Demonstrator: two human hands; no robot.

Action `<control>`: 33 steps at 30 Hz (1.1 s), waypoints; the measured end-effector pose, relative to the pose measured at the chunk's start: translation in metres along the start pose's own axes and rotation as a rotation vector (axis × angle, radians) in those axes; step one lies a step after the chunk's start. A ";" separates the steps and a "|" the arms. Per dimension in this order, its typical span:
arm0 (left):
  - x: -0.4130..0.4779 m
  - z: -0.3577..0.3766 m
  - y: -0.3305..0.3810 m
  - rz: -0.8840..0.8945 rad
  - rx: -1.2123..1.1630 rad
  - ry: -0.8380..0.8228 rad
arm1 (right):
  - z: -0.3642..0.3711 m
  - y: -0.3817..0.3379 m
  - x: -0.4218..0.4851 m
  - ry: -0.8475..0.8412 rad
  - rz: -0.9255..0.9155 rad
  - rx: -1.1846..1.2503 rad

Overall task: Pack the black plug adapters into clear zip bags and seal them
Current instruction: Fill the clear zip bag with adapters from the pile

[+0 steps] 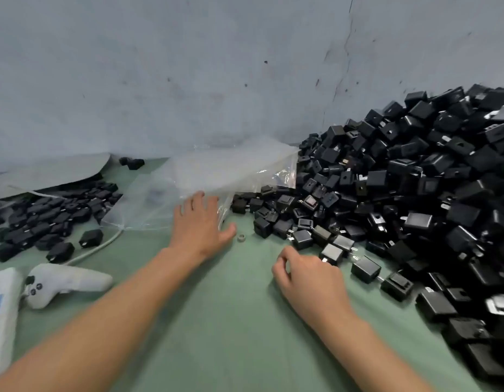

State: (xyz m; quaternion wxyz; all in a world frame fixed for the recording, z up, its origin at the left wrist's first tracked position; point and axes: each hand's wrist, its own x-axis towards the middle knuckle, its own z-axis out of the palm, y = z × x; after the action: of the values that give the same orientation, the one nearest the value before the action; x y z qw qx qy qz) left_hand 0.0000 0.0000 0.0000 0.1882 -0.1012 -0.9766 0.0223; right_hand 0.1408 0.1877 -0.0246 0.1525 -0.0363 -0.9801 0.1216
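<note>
While left hand [201, 226] lies flat, released, on clear zip bags [217, 176], right hand [307, 274] curls empty beside black plug adapters [415, 193] heaped at green table [231, 321] right edge.

Your left hand [201, 224] lies flat at 12 o'clock, fingers spread, forearm stretched forward; your right hand [307, 274] curls loosely at 2 o'clock, palm down.

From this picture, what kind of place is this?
Probably a small packing workshop: a big heap of black adapters on a green cloth table, clear bags, and packed adapters lying at the left.
</note>
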 end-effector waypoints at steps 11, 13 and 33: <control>-0.094 -0.107 -0.001 0.138 -0.024 0.090 | -0.032 -0.003 -0.024 -0.141 0.242 0.732; -0.145 -0.124 0.023 0.223 0.010 0.106 | -0.046 -0.010 -0.034 -0.201 0.343 1.030; -0.257 -0.104 0.076 0.105 -0.598 -0.044 | -0.044 -0.009 -0.091 -0.169 0.393 1.187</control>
State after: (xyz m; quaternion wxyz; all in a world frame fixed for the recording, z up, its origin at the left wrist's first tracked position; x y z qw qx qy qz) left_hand 0.2867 0.0223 -0.0035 0.1272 -0.2022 -0.9371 -0.2543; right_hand 0.2406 0.1796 -0.0081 0.0435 -0.1150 -0.7293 0.6730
